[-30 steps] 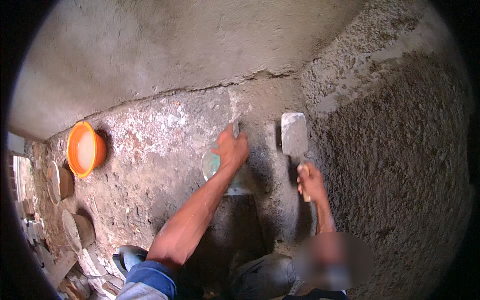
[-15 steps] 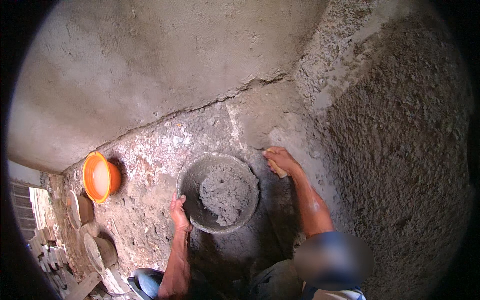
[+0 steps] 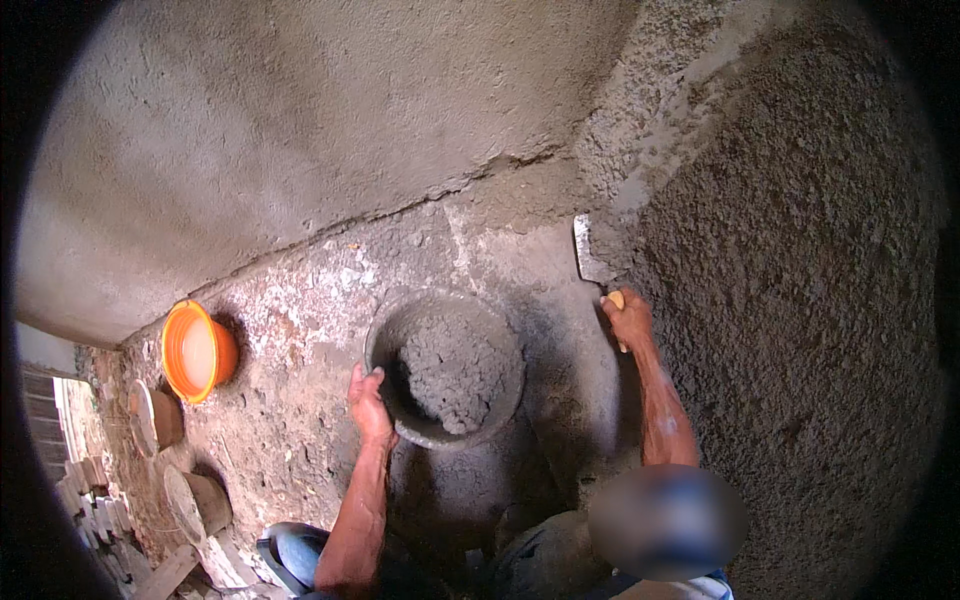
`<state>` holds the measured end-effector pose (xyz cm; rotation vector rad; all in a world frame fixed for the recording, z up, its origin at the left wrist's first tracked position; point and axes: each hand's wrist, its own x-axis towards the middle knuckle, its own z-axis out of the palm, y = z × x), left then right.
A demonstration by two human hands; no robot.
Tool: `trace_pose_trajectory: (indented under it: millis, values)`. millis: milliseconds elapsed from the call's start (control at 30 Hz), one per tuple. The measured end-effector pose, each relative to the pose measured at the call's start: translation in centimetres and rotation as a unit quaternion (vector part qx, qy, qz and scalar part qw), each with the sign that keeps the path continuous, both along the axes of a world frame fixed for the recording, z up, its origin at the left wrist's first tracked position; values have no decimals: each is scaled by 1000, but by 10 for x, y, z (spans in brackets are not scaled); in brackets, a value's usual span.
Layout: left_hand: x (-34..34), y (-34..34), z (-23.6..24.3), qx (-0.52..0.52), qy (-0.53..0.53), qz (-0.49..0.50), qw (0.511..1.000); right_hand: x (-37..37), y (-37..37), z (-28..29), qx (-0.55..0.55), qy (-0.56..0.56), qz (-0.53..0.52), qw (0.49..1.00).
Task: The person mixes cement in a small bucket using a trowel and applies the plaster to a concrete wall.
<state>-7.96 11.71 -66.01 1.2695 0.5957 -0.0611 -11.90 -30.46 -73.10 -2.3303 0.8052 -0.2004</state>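
My left hand (image 3: 370, 408) grips the left rim of a round, dark basin (image 3: 505, 400), thumb over the edge. A lumpy heap of wet grey mortar (image 3: 455, 365) fills much of it. To the right, my right hand (image 3: 630, 322) is wrapped round the wooden handle of a trowel (image 3: 592, 252). Its metal blade points away from me, close to the foot of the rough wall on the right. Grey mortar lies at the blade's right side; whether it rests on the blade or on the wall I cannot tell.
A smoother plastered wall (image 3: 330, 110) rises ahead; the coarse wall (image 3: 800, 300) stands on the right. On the left are an orange tub (image 3: 232, 352) of cloudy liquid and two mortar-stained buckets (image 3: 165, 420). Stacked wood pieces (image 3: 110, 515) lie at the lower left.
My right hand has moved right and slightly forward, bringing the trowel blade into view by the right wall. The basin sits slightly higher in view, my left hand still on its rim.
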Motion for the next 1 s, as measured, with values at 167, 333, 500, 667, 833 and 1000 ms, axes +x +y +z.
trace_pose_trajectory:
  millis: [167,333,500,667,833,1000]
  values:
    - [2,-30,12,38,-48,-34,998,-52,72,104,-114,10,131,985]
    - [2,-47,16,85,-88,-125,985,-112,68,99,227,145,69,961]
    - [9,16,-28,-36,-27,-83,996,-141,21,31,374,202,35,905]
    - [-1,48,-32,-1,38,-4,999,-47,-22,25,275,164,-13,947]
    - [11,32,-50,126,-16,-36,991,-32,-9,-7,12,-53,43,998]
    - [-5,64,-54,95,-19,-49,994,-33,77,71,17,-9,83,996]
